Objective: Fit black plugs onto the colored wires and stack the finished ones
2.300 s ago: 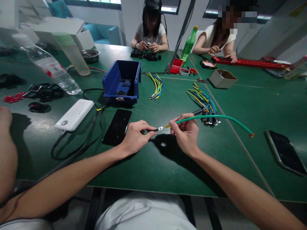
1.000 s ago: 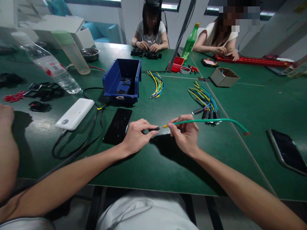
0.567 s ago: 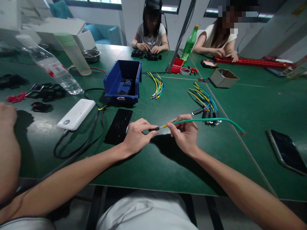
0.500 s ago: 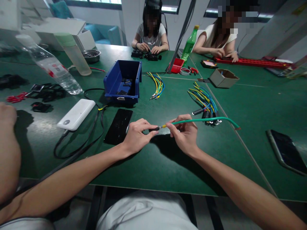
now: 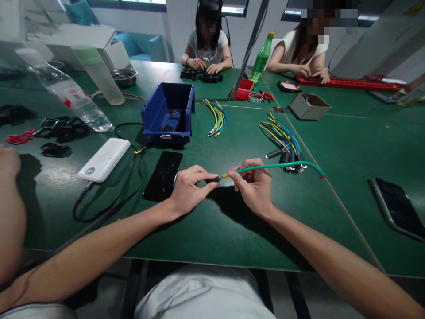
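Between thumb and fingers, my left hand pinches a small black sleeve-like connector piece. My right hand grips a green wire near its yellow-collared end, which meets the metal tip of the black piece; whether the two are joined I cannot tell. The wire's free end bends away to the right. Beyond my right hand lies a bundle of yellow, blue and green wires, several with black sleeves. A second, smaller bundle of wires, its bare metal ends visible, rests farther back.
A blue bin with small black pieces stands ahead. To the left are a phone, a white power bank with its cable, and a water bottle. Another phone lies right. Two people sit opposite; someone's arm enters at left.
The green wire's free end has dipped and shifted slightly left. Both hands keep nearly the same pose, and the view has moved a little.
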Demonstrator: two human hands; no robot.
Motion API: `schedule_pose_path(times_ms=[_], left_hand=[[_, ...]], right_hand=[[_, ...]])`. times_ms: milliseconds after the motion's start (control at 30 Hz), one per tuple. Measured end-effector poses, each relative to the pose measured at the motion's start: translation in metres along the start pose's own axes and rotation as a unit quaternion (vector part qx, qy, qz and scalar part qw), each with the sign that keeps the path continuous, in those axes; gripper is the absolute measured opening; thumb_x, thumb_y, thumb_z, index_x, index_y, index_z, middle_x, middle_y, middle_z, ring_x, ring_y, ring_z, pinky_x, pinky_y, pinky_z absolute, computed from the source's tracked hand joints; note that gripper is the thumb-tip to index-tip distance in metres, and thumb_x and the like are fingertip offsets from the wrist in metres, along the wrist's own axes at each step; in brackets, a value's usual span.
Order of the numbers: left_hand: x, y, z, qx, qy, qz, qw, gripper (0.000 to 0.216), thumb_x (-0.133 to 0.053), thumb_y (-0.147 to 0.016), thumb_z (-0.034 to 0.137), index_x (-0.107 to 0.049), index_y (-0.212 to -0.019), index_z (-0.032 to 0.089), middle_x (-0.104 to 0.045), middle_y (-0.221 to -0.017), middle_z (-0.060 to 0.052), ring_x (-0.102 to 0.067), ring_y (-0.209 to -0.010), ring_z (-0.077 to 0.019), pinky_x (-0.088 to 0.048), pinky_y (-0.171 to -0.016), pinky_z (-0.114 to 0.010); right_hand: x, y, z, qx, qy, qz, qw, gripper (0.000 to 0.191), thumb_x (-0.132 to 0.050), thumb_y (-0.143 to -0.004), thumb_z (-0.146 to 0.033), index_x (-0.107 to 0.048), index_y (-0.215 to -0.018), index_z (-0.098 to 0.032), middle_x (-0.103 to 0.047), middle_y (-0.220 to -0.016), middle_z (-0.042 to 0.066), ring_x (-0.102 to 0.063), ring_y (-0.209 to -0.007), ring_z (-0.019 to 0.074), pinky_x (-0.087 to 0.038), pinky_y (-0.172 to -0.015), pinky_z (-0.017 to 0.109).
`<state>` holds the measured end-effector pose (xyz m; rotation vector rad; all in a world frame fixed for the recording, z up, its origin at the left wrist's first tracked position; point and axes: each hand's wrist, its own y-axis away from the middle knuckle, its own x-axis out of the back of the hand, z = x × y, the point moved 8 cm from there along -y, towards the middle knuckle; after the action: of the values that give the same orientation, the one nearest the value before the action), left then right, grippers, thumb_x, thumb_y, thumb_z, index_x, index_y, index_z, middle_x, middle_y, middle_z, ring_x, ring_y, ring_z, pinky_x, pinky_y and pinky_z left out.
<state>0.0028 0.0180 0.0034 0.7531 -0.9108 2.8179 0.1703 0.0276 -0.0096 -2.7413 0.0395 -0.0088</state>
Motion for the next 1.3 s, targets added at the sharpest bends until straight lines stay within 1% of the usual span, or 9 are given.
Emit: schedule_pose_path(times_ms=[167, 333, 500, 667, 767, 833, 1000, 1133, 1300], left_hand=[[-0.002, -0.001, -0.003, 0.011, 0.028, -0.017, 0.999, 0.014, -0.076, -0.076, 0.023, -0.077, -0.089, 0.017, -0.070, -0.075, -0.006, -0.061, -0.064, -0.0130, -0.045, -0.054, -0.024], [-0.003, -0.001, -0.004, 0.014, 0.048, -0.027, 0.998, 0.016, -0.075, -0.077, 0.027, -0.077, -0.091, 0.019, -0.071, -0.078, -0.005, -0.061, -0.066, -0.0132, -0.046, -0.056, -0.024], [-0.003, -0.001, -0.003, 0.024, 0.051, -0.025, 0.998, 0.014, -0.075, -0.078, 0.024, -0.077, -0.090, 0.017, -0.071, -0.077, -0.005, -0.061, -0.064, -0.0124, -0.046, -0.056, -0.023], [-0.003, -0.002, -0.002, 0.027, 0.043, -0.024, 0.998, 0.012, -0.074, -0.078, 0.023, -0.077, -0.088, 0.017, -0.071, -0.076, -0.005, -0.060, -0.062, -0.0118, -0.045, -0.056, -0.023], [-0.003, -0.002, -0.005, 0.030, 0.040, -0.024, 0.998, 0.012, -0.073, -0.079, 0.024, -0.077, -0.089, 0.017, -0.071, -0.077, -0.005, -0.060, -0.063, -0.0120, -0.046, -0.056, -0.023], [-0.003, -0.002, -0.007, 0.035, 0.036, -0.023, 0.999, 0.012, -0.072, -0.079, 0.025, -0.077, -0.088, 0.018, -0.072, -0.078, -0.005, -0.061, -0.063, -0.0124, -0.046, -0.056, -0.024], [-0.002, -0.003, -0.007, 0.037, 0.023, -0.020, 0.999, 0.012, -0.072, -0.080, 0.025, -0.077, -0.088, 0.018, -0.071, -0.077, -0.005, -0.060, -0.063, -0.0124, -0.045, -0.055, -0.024], [-0.001, -0.003, -0.007, 0.034, 0.019, -0.017, 0.999, 0.013, -0.072, -0.079, 0.026, -0.077, -0.089, 0.018, -0.071, -0.078, -0.005, -0.060, -0.063, -0.0124, -0.045, -0.055, -0.024], [-0.002, -0.003, -0.009, 0.041, 0.025, -0.022, 0.999, 0.014, -0.072, -0.080, 0.027, -0.077, -0.089, 0.019, -0.071, -0.077, -0.005, -0.059, -0.061, -0.0121, -0.044, -0.054, -0.024]], right_hand=[[-0.001, 0.001, -0.001, 0.001, 0.005, -0.006, 1.000, 0.029, -0.073, -0.079, -0.025, -0.045, -0.086, -0.023, -0.069, -0.073, -0.004, -0.052, -0.042, 0.0057, -0.042, -0.038, 0.016], [0.002, 0.001, 0.004, -0.014, 0.019, 0.001, 1.000, 0.032, -0.076, -0.076, -0.028, -0.046, -0.086, -0.023, -0.068, -0.071, -0.004, -0.054, -0.043, 0.0069, -0.043, -0.039, 0.017], [0.001, 0.001, 0.010, -0.037, -0.004, -0.001, 0.999, 0.032, -0.076, -0.075, -0.030, -0.047, -0.084, -0.022, -0.066, -0.070, -0.005, -0.053, -0.043, 0.0061, -0.043, -0.039, 0.017], [-0.004, 0.000, 0.015, -0.076, -0.048, -0.040, 0.995, 0.026, -0.070, -0.081, -0.033, -0.047, -0.086, -0.021, -0.064, -0.071, -0.004, -0.054, -0.045, 0.0069, -0.044, -0.042, 0.018], [-0.005, -0.002, 0.013, -0.085, -0.057, -0.060, 0.993, 0.023, -0.065, -0.085, -0.036, -0.047, -0.088, -0.021, -0.066, -0.074, -0.002, -0.056, -0.047, 0.0076, -0.045, -0.045, 0.020], [-0.004, -0.003, 0.012, -0.084, -0.054, -0.055, 0.994, 0.023, -0.065, -0.085, -0.037, -0.048, -0.089, -0.021, -0.065, -0.074, -0.002, -0.057, -0.048, 0.0080, -0.045, -0.046, 0.020], [0.000, -0.004, 0.015, -0.085, -0.040, -0.031, 0.995, 0.026, -0.068, -0.083, -0.036, -0.047, -0.089, -0.022, -0.057, -0.061, -0.007, -0.054, -0.045, 0.0085, -0.043, -0.043, 0.020], [0.003, -0.004, 0.014, -0.078, -0.023, -0.015, 0.997, 0.028, -0.069, -0.081, -0.037, -0.047, -0.089, -0.023, -0.057, -0.059, -0.007, -0.052, -0.042, 0.0083, -0.042, -0.041, 0.019], [0.002, -0.005, 0.012, -0.072, -0.020, -0.019, 0.997, 0.028, -0.069, -0.081, -0.038, -0.047, -0.088, -0.023, -0.057, -0.058, -0.007, -0.052, -0.042, 0.0087, -0.042, -0.040, 0.019]])
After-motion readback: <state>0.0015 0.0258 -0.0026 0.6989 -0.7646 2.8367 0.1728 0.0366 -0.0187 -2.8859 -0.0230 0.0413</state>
